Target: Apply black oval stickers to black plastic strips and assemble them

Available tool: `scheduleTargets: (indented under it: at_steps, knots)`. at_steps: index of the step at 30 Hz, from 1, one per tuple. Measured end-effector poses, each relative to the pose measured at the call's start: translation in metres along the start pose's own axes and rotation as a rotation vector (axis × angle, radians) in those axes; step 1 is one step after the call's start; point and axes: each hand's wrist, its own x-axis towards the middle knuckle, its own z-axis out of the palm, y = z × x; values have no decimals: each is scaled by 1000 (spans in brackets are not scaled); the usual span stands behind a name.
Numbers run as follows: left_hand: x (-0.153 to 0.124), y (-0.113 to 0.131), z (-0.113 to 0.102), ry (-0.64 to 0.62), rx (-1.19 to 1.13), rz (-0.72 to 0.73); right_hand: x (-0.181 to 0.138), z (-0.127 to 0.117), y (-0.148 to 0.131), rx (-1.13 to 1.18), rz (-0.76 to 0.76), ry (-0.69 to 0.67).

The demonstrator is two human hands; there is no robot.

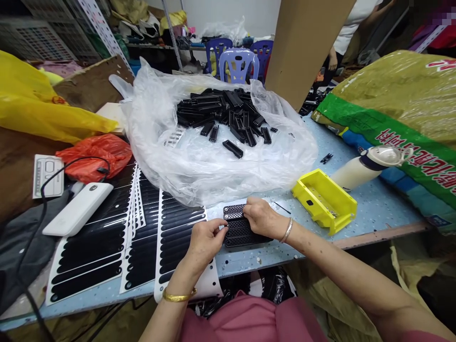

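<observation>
At 12 o'clock, a plain pale wall (258, 16) looks bright, and in front of it sit a light purple chair (239, 53) and two darker purple chairs (218, 42), with a messy shelf (160, 46) at 11 o'clock. A big, flat brown panel (306, 47) stands tall at 1 o'clock, and a metal post full of holes (105, 35) leans near the stacked baskets (46, 40) at 10 o'clock. The blue, spotty table (386, 202) spreads from 8 o'clock to 4 o'clock, and the far corner at 2 o'clock is darker.
</observation>
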Motion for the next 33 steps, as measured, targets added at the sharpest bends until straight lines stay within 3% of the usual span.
scheduleTargets:
  at_steps: [8,20,26,33]
  knots:
    - [1,-5,-2,72,-183,-117,1,4,0,-2,-13,29]
    - [10,-3,4,-63,-166,-17,-1,8,4,9,-37,67]
    - [14,4,7,1,-275,-223,0,6,2,1,-26,49]
    - [19,10,12,25,-411,-336,0,7,4,18,-28,56]
